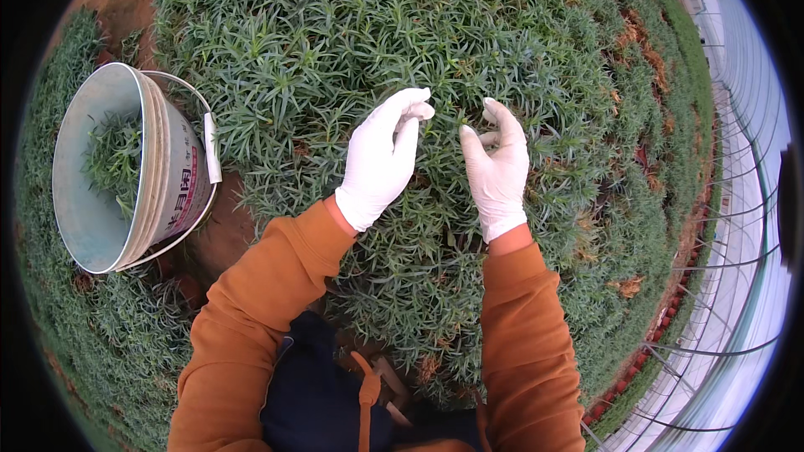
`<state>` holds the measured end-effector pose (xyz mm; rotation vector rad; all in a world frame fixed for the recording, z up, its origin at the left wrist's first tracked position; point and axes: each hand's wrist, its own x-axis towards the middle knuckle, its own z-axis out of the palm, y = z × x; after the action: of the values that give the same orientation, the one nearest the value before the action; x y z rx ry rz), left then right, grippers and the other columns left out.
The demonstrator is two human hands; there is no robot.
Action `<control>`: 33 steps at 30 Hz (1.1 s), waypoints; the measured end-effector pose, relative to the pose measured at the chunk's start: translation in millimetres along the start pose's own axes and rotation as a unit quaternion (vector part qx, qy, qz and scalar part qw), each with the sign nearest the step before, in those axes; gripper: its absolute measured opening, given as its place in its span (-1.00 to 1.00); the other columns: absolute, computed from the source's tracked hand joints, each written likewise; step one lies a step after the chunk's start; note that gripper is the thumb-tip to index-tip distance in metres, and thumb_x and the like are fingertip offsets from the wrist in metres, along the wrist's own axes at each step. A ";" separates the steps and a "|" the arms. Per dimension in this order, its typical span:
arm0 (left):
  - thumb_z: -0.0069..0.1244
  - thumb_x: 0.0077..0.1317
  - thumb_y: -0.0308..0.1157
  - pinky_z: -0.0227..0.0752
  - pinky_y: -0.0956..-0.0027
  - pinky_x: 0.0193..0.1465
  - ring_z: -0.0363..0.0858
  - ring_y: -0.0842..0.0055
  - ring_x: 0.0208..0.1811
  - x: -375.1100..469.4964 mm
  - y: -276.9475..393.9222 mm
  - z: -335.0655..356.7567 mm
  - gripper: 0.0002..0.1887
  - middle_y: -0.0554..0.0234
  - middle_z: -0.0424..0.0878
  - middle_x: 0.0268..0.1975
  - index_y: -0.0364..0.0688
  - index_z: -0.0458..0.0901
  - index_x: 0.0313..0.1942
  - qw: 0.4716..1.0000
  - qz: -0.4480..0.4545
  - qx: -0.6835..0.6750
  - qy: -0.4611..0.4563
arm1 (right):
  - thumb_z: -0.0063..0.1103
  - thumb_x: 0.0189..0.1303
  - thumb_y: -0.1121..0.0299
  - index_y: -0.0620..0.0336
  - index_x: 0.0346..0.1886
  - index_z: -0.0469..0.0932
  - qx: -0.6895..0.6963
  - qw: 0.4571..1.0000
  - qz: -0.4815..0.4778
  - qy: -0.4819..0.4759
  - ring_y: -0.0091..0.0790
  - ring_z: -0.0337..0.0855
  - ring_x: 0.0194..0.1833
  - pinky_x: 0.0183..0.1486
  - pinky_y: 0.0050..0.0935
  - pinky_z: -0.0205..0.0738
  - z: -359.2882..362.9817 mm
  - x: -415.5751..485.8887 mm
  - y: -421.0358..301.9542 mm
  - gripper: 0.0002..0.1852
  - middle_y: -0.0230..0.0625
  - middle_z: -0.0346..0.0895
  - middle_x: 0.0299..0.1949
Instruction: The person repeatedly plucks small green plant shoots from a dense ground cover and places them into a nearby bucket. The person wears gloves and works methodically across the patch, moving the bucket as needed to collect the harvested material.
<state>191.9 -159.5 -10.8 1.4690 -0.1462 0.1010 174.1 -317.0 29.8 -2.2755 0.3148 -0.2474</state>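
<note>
My left hand, in a thin white glove, hovers over a dense bed of narrow-leaved green plants. Its fingers curl towards the thumb, and the thumb tip lies close to them; whether anything is pinched there is hidden. To its right, my right hand, gloved the same way, reaches among the shoot tips. A gap separates its thumb from its bent fingers, with a small green shoot tip beside the thumb and nothing visibly held.
At left a white plastic bucket leans towards me, with cut green shoots inside and its handle to the right. Bare reddish soil shows beside it. Dry brown tufts dot the bed. A greenhouse frame curves along the right.
</note>
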 end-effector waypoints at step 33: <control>-0.03 0.36 -0.54 0.52 0.44 0.02 0.68 0.51 -0.16 25.7 -36.3 -2.4 -0.82 0.20 0.74 -0.17 -0.26 0.63 -0.07 0.982 -0.036 0.146 -0.113 | 0.42 0.18 0.46 0.17 0.11 0.65 0.225 0.759 0.012 -0.611 -0.42 0.69 -0.15 0.01 -0.45 0.59 -75.8 -69.3 -29.1 -0.61 -0.26 0.70 -0.06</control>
<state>223.1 -161.3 -42.6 1.7750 -0.2715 -0.1092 91.5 -330.6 96.1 -1.5191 -0.3816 1.0554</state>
